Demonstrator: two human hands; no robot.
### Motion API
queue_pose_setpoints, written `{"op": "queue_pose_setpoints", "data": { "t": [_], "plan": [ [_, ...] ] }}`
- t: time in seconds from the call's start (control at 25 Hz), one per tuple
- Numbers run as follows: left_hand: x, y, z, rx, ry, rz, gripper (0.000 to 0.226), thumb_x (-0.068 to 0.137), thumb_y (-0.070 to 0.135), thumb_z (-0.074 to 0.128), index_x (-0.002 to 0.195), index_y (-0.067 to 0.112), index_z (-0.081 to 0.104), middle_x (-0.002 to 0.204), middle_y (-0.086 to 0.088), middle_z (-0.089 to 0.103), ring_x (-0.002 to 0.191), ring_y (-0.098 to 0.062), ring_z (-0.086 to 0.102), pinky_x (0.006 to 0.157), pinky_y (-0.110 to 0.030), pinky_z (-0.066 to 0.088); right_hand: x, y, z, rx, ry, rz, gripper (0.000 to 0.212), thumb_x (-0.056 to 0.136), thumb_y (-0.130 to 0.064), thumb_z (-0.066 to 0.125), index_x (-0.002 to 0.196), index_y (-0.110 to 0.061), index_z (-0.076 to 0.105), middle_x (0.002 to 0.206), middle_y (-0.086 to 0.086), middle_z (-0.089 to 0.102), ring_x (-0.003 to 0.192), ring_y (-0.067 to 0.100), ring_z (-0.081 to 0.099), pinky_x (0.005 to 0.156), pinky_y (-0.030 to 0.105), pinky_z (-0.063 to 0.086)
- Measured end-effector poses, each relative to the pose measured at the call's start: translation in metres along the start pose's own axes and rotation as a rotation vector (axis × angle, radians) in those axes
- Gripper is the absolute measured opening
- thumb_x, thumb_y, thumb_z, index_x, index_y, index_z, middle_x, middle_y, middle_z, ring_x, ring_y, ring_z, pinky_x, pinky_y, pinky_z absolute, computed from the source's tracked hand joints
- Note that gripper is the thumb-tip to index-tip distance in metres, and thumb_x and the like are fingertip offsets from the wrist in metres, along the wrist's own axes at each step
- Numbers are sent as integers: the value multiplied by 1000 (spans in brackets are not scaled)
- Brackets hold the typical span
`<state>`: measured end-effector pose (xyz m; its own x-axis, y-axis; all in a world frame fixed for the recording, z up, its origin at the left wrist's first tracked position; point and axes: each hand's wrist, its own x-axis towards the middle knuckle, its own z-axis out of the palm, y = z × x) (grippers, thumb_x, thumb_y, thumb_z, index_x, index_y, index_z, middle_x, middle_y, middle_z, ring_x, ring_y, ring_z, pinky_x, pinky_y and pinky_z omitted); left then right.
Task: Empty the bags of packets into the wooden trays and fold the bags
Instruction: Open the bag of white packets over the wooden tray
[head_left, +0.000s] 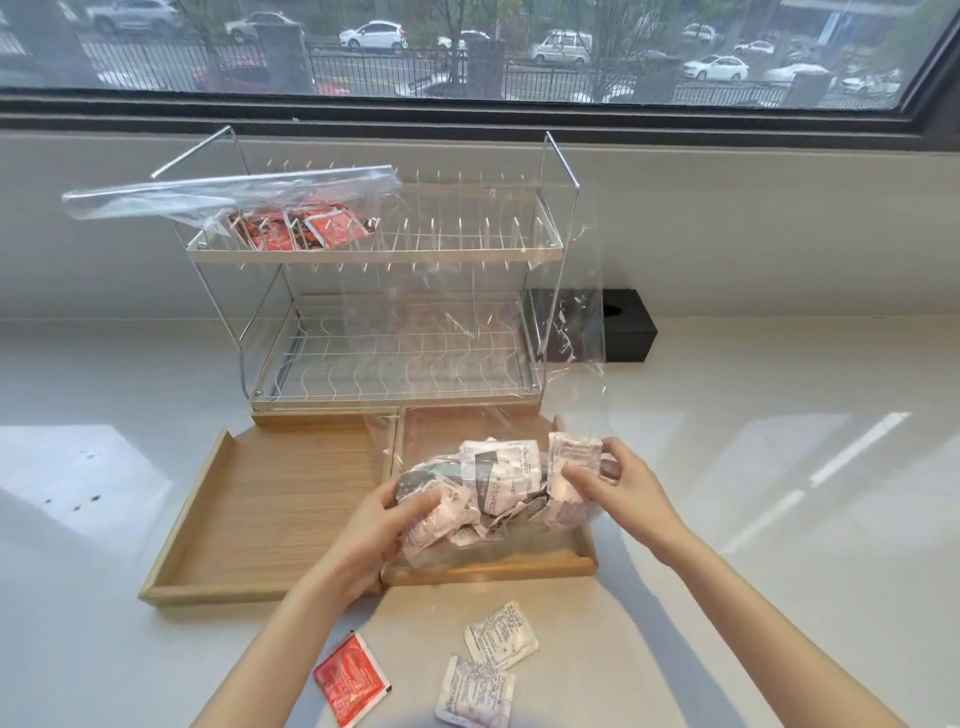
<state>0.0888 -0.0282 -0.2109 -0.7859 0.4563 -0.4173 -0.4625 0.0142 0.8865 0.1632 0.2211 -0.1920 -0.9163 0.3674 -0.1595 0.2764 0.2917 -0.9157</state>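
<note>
A clear bag of white packets (493, 488) is gripped at its 2 ends, the left hand (384, 525) curled round the left end and the right hand (618, 486) pinching the right end, and it is held just above the right wooden tray (488, 569). The left wooden tray (270, 499) is set touching beside it on the desk (779, 467), with 1 red packet (352, 679) and 2 white packets (488, 665) lying nearer the person. Behind the trays, a second clear bag of red packets (291, 213) is seen on the top shelf of a wire dish rack (384, 332).
</note>
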Motion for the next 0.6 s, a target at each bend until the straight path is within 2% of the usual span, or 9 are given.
{"op": "queue_pose_setpoints", "data": {
  "t": [0.08, 0.2, 0.24, 0.28, 0.36, 0.44, 0.52, 0.6],
  "plan": [
    [-9, 0, 6, 7, -21, -38, 46, 65, 24, 66, 107, 9, 55, 76, -4, 75, 62, -19, 69, 51, -29, 57, -7, 4, 2, -38, -6, 23, 20, 84, -25, 61, 102, -21, 53, 101, 4, 69, 83, 12, 65, 70, 30, 55],
    [-14, -5, 10, -76, 49, -108, 40, 81, 13, 59, 117, 6, 43, 101, -14, 66, 58, -20, 69, 46, -27, 55, -16, 9, 8, -49, 12, 125, 22, 87, -29, 56, 106, -18, 50, 93, 4, 65, 75, 21, 63, 66, 42, 54],
    [-17, -5, 10, -104, 77, -128, 38, 84, 12, 56, 118, 7, 41, 100, -15, 65, 56, -19, 68, 44, -26, 54, -17, 9, 9, -11, 6, 178, 24, 88, -29, 54, 107, -15, 51, 93, 7, 66, 76, 23, 63, 67, 44, 54],
    [-17, -6, 9, -117, 98, -137, 39, 86, 12, 55, 121, 5, 41, 91, -14, 67, 52, -17, 67, 42, -25, 53, -18, 8, 9, 52, -23, 235, 27, 89, -30, 53, 110, -13, 51, 96, 9, 66, 79, 24, 64, 68, 43, 55],
    [-21, -8, 8, -114, 125, -137, 39, 88, 14, 53, 123, 3, 43, 71, -11, 68, 45, -15, 64, 37, -22, 49, -23, 6, 8, 235, -141, 318, 29, 89, -26, 54, 113, -11, 52, 101, 9, 67, 81, 21, 65, 64, 33, 55],
    [-25, -6, 7, -105, 148, -143, 37, 88, 19, 53, 122, 6, 47, 73, -8, 71, 50, -14, 66, 41, -23, 53, -27, 5, 8, 327, -241, 309, 23, 87, -17, 58, 109, -12, 54, 102, 9, 67, 78, 17, 66, 59, 25, 56],
    [-29, -1, 7, -21, 163, -138, 36, 88, 22, 53, 121, 9, 48, 82, -4, 70, 54, -10, 66, 45, -21, 53, -27, 1, 7, 309, -231, 274, 20, 85, -12, 60, 105, -13, 56, 106, 15, 67, 80, 19, 66, 68, 30, 55],
    [-32, 9, 7, 84, 158, -102, 32, 90, 21, 51, 119, 7, 50, 78, -2, 67, 49, -4, 63, 42, -18, 48, -25, -9, 4, 298, -189, 249, 18, 86, -12, 58, 103, -9, 57, 105, 19, 67, 79, 22, 64, 72, 33, 53]
  ]
}}
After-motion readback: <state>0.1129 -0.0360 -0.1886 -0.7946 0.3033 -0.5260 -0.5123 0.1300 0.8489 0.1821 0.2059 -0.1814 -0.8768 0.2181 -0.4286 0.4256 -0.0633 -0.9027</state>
